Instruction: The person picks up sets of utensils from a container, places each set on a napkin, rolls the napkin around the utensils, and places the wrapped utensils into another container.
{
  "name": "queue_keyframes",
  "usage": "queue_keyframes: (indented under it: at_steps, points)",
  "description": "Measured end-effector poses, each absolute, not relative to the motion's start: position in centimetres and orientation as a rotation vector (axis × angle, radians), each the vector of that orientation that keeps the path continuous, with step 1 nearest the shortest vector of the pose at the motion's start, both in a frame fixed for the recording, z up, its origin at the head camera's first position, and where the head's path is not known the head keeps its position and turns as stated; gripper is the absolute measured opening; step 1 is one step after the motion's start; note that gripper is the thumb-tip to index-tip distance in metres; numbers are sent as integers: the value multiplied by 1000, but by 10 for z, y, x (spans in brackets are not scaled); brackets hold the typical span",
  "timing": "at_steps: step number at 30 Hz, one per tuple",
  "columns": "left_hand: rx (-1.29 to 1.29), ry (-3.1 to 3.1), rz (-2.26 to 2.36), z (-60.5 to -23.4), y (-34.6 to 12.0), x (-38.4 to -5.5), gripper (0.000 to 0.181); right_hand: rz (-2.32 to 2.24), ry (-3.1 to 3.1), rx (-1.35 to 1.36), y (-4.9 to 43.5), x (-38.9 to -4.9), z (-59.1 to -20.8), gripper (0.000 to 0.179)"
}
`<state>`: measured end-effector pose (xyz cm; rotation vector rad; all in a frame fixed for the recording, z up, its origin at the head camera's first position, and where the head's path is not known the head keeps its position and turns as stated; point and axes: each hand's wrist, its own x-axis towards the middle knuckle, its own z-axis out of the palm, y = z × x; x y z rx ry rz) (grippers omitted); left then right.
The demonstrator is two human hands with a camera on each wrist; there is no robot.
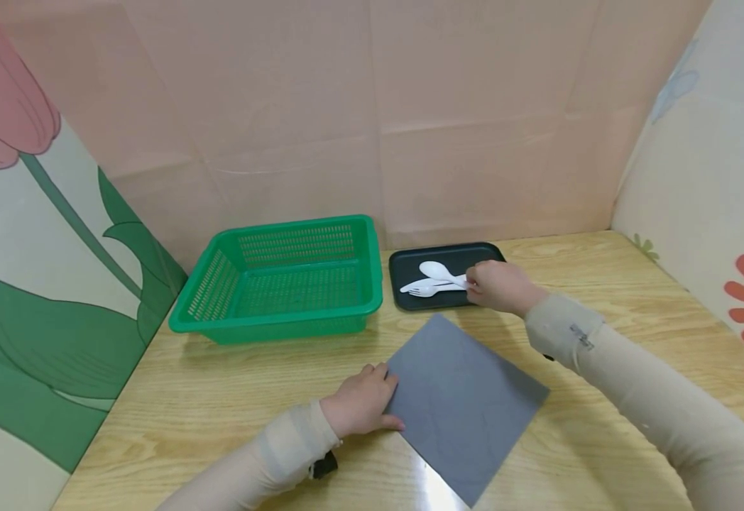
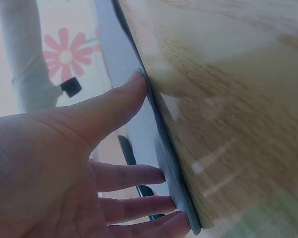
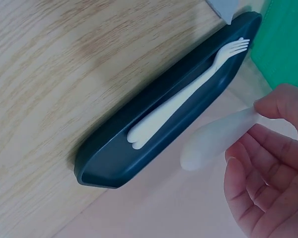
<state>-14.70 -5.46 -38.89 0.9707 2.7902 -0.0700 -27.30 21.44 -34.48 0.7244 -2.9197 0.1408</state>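
Note:
In the head view my right hand (image 1: 500, 286) is over the right side of a black tray (image 1: 410, 301), pinching a white plastic spoon (image 1: 434, 270) by its handle. The right wrist view shows the broad end of that spoon handle (image 3: 208, 144) raised off the tray; the bowl is hidden there. Under it, a white fork (image 3: 231, 49) and a white knife (image 1: 410, 287) lie together in the tray. Nearer to me, a square grey cloth (image 1: 468, 404) is spread flat, turned cornerwise. My left hand (image 1: 362, 401) rests on its left corner, thumb and fingers extended along the edge.
A green plastic basket (image 1: 276, 323) with slotted sides stands left of the tray. The wood-grain table (image 1: 270, 376) ends against a pinkish back wall (image 1: 295, 142). Painted side panels (image 1: 717, 177) flank it left and right.

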Motion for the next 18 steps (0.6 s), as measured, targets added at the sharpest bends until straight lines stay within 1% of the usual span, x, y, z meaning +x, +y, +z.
queue_keyframes:
  at_steps: [8, 18]
  points:
    - [969, 2792, -27, -387, -55, -147, 59, 155, -2967, 710, 212, -269, -341, 19]
    - [973, 2794, -48, -388, -55, -147, 61, 176, -2998, 683, 210, -265, -340, 13]
